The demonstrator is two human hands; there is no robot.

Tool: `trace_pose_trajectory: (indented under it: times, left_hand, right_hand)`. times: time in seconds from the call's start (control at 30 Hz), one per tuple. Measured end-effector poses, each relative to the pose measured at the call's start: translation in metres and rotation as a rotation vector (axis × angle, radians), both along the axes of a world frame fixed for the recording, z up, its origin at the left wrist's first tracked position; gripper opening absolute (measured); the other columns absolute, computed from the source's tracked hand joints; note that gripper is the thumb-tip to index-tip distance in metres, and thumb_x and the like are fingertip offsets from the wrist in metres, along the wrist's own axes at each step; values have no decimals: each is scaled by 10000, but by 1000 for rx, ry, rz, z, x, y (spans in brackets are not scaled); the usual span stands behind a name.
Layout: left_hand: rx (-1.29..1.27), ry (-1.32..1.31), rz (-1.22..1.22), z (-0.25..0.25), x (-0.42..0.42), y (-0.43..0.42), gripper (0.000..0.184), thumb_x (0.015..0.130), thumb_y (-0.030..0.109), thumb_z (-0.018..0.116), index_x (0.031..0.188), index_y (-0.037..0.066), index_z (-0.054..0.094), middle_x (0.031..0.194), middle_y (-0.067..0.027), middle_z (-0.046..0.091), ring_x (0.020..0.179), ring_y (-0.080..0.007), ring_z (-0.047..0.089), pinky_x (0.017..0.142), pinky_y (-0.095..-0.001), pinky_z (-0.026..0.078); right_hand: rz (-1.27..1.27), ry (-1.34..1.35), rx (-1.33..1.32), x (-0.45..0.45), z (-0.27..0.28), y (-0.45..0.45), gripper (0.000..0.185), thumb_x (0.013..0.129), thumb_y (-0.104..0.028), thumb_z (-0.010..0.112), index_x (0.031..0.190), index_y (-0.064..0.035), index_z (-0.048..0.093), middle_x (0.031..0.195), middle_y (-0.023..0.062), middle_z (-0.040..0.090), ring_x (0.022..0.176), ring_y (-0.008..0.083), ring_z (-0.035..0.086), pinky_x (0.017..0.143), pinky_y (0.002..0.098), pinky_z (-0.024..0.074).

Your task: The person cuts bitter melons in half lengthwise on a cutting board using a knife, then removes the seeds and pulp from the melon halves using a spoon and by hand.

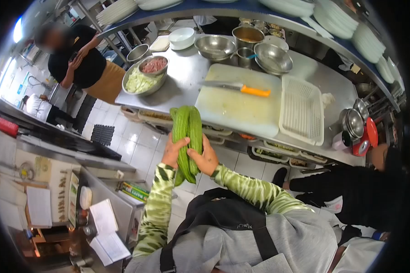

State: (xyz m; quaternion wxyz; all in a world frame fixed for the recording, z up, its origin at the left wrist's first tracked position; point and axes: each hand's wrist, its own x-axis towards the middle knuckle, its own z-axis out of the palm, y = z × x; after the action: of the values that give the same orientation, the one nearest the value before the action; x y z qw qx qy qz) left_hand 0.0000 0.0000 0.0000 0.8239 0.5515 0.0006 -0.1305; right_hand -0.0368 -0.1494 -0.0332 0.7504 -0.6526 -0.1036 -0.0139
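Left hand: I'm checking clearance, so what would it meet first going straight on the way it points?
The long green vegetables that the left hand already touches; beyond them, perhaps the metal counter, though depth is unclear.

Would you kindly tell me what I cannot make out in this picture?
- Head view: the exact number of green vegetables; they overlap, and the left hand and right hand cover part of them.
- Head view: any writing in the open notebook; too small to read.
- Head view: the whole of the white dishes; cut off by the top edge.
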Motion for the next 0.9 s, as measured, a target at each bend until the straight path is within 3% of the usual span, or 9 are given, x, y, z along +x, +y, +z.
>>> trace_pose_trajectory:
  times: [0.2,0.3,0.43,0.5,0.57,0.6,0.67,0.83,0.9]
  left_hand:
    - [276,16,42,1,197,31,617,829,141,698,1368,5,430,1193,-148,606,1023,-246,614,844,-364,518]
    - [309,-72,-57,-31,272,41,579,841,154,696,1341,3,447,1202,-155,590,1089,-255,598,897,-376,494]
    - [968,-539,-34,-68,329,49,848,784,300,728,1426,-71,317,1183,-268,624,1087,-385,624,952,-428,478]
    - [998,-525,-58,-81,344,51,884,803,326,718,1464,-59,275,1290,-305,554,1181,-415,564,998,-446,446]
    - [1029,-655,-46,-85,353,52,902,809,336,715,1483,-46,251,1336,-327,499,1219,-438,520,1019,-463,423]
    - [1061,-703,-35,-86,346,62,911,812,341,714,1492,-39,240,1359,-338,471,1239,-450,498,1029,-472,412]
    - [1163,-765,-43,-69,326,65,916,815,359,707,1495,-37,237,1376,-348,442,1252,-481,467,1041,-481,394]
    - [1540,-799,-49,-46,278,53,919,806,488,673,1528,95,261,1461,-313,347,1296,-546,364,1049,-631,298]
    - [1552,-773,-56,-55,262,50,947,779,563,670,1536,161,266,1520,-292,250,1336,-576,275,1025,-720,239]
  right_hand:
    - [-90,-47,-327,185,-6,23,725,863,-378,648,1414,-11,352,1051,252,664,967,391,665,869,426,510]
    - [-202,96,-369,253,-49,45,615,876,-359,658,1361,-42,450,1055,200,676,981,338,654,884,402,497]
    - [-25,213,-826,269,-11,34,443,912,-396,591,1181,-46,578,979,252,668,1002,421,612,869,483,490]
    - [-111,-25,-820,273,-21,-2,373,888,-328,584,1017,13,661,1012,233,659,1020,391,616,908,464,483]
    - [-563,-10,-960,269,-21,-58,293,875,-292,583,939,-31,700,1034,214,655,1019,370,620,921,451,487]
    - [-431,-92,-1358,281,-46,-112,350,874,-327,581,1109,-85,674,1135,215,634,1117,373,577,974,477,453]
    - [-733,20,-1651,261,-69,-165,571,892,-462,566,1359,-139,508,1308,173,568,1305,361,430,1088,498,320]
    - [-384,89,-1696,242,-39,-194,536,919,-401,591,1379,-144,491,1142,135,603,1187,338,501,1025,450,375]
    - [-421,11,-1627,222,-35,-189,486,925,-352,599,1361,-154,513,1074,127,605,1002,341,593,865,432,485]
